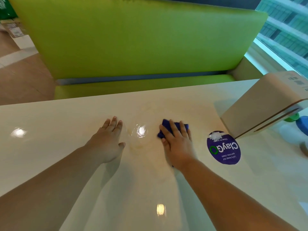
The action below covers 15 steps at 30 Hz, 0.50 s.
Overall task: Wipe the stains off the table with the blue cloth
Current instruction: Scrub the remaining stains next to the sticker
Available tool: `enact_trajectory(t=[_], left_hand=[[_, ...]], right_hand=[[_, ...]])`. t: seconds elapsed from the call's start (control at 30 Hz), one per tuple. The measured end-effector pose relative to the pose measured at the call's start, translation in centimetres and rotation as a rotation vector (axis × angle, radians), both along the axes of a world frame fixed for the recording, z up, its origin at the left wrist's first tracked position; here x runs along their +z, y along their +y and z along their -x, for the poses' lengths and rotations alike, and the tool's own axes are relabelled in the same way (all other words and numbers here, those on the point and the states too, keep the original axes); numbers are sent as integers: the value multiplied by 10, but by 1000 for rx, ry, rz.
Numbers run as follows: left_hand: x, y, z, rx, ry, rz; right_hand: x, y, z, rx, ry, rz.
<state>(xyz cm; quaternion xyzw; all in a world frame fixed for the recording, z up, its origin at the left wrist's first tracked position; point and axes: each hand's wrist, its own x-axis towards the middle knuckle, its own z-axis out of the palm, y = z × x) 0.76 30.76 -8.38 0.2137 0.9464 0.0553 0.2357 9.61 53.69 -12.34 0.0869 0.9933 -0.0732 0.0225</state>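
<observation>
A glossy cream table [66, 124] fills the lower half of the view. Faint yellowish stains [138, 144] and wet smears spread over its middle, between my two hands. My right hand [176, 144] lies flat on a folded blue cloth [168, 126] and presses it onto the table; only the cloth's far edge shows past the fingers. My left hand [108, 140] rests palm down on the table to the left of the stains, fingers spread, holding nothing.
A round purple sticker [224, 149] lies on the table right of the cloth. Behind it stands a beige board stand [260, 107], with a blue-capped bottle [302, 125] at the right edge. A green bench seat [133, 47] runs along the table's far side.
</observation>
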Motion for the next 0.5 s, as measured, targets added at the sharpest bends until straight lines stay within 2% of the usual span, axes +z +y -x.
enact_trajectory(t=[0.07,0.2,0.3,0.5], left_hand=[[1,-1,0,2,-1,-1],[-1,1,0,-2,17,8],[-2,1,0,-4,24,10],[2,-1,4,1,-21,-54]], right_hand=[[1,16,-8,26,-5,2],[5,63,21,-278,-54,-38],[6,47,58,-394,-90,-26],[6,-51,109,-83,-80,9]])
